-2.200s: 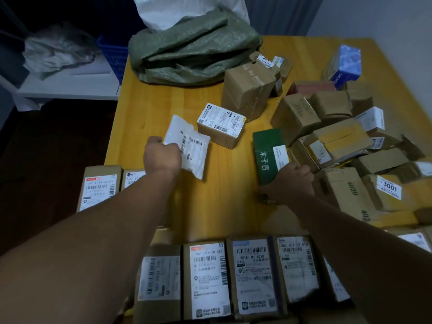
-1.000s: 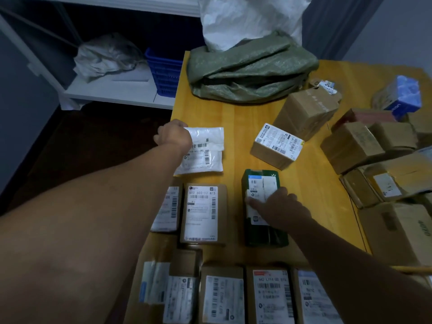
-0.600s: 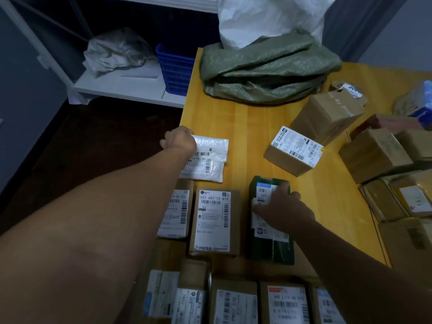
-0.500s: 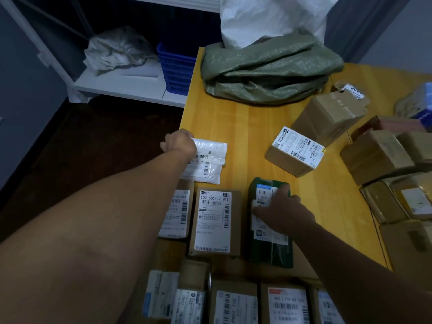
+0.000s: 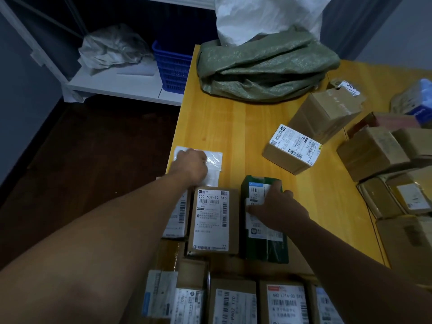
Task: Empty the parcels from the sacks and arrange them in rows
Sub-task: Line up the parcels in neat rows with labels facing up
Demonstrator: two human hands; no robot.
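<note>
My left hand (image 5: 192, 165) presses down on a flat white plastic mailer (image 5: 214, 160) lying at the left edge of the yellow table (image 5: 238, 127). My right hand (image 5: 273, 208) rests on a dark green box (image 5: 265, 244) with white labels, fingers around its far end. Between the two lies a brown labelled carton (image 5: 214, 220), with another labelled parcel (image 5: 177, 216) partly hidden under my left forearm. A row of labelled parcels (image 5: 233, 300) runs along the near edge. An empty green sack (image 5: 264, 66) lies folded at the far end, a white sack (image 5: 261, 17) behind it.
A loose labelled carton (image 5: 292, 149) and a taller brown box (image 5: 325, 113) sit mid-table. A heap of unsorted cartons (image 5: 383, 160) fills the right side. Left of the table are a dark floor, a white shelf (image 5: 117, 83) and a blue basket (image 5: 171, 66).
My left hand has slid the white mailer down to the table's left edge and now lies flat on it. My right hand stays on the green box beside the brown carton.
</note>
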